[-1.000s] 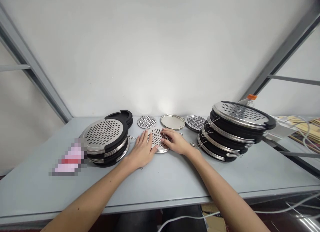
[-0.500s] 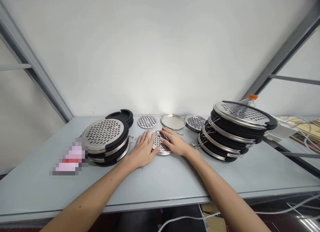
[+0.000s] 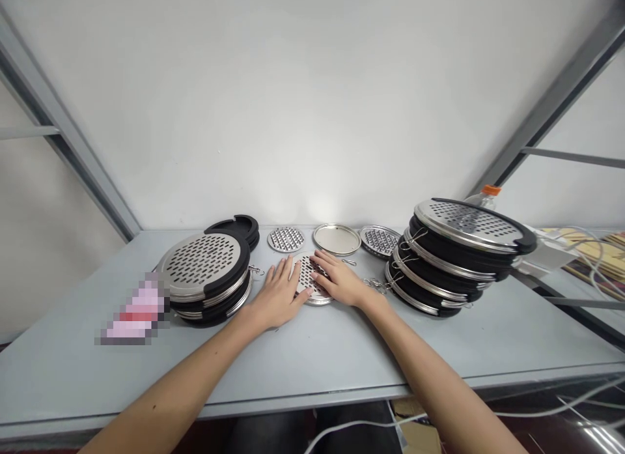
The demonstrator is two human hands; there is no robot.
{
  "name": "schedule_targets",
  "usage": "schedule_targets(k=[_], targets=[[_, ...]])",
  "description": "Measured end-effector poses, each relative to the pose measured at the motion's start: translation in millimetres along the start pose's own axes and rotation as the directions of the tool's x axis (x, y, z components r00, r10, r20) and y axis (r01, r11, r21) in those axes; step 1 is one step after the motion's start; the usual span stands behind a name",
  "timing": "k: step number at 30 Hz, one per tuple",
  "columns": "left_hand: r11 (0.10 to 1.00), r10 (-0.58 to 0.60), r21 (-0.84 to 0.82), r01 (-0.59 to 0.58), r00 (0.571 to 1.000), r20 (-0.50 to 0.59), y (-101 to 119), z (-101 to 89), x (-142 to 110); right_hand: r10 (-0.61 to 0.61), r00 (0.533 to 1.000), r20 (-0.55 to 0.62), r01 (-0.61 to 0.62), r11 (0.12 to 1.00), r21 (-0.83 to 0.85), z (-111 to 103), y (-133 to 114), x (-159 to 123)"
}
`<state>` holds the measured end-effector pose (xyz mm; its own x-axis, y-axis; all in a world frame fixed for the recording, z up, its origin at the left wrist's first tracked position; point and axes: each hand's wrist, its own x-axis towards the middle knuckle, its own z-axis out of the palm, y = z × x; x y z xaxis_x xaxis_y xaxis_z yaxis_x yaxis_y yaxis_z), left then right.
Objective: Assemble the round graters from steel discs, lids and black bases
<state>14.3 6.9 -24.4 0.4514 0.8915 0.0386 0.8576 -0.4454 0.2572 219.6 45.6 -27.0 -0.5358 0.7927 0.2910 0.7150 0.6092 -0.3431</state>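
A round metal plate with rows of slots (image 3: 307,271), like a grater disc, lies flat on the grey table (image 3: 312,356) in front of me. My left hand (image 3: 279,291) rests on its left edge, fingers outstretched. On its right side lies my right hand (image 3: 342,279), flat with fingers extended; both hands partly hide the disc. Behind it sit a toothed grater disc (image 3: 286,239), a plain shallow metal tray (image 3: 336,238) and another toothed disc (image 3: 379,239). Small wire clips (image 3: 375,284) lie right of my right hand.
A stack of black-rimmed grater units (image 3: 446,262) leans at the right, and a shorter stack (image 3: 205,268) stands left, with black rings (image 3: 239,229) behind. An orange-capped bottle (image 3: 490,192) is behind the right stack. A pixelated pink item (image 3: 139,314) lies far left.
Both hands stay on the slotted disc in nearly the same pose. The whole view has shifted very slightly.
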Motion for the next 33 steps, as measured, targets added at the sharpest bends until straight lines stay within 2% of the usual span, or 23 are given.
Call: schedule_targets(k=[9,17,33], targets=[[1.0,0.014,0.0,-0.014,1.0,-0.015,0.2,-2.5,-0.3,-0.008,1.0,0.002,0.008,0.997,0.073,-5.3,6.5,-0.6],[1.0,-0.006,0.004,0.006,0.998,-0.057,0.4,1.0,1.6,-0.008,0.996,-0.085,0.014,0.998,0.068,-6.5,7.0,0.8],[1.0,-0.016,-0.009,0.016,0.999,-0.042,0.9,-1.7,0.7,0.005,0.998,-0.066,0.002,0.995,0.104,-12.5,7.2,-0.8]])
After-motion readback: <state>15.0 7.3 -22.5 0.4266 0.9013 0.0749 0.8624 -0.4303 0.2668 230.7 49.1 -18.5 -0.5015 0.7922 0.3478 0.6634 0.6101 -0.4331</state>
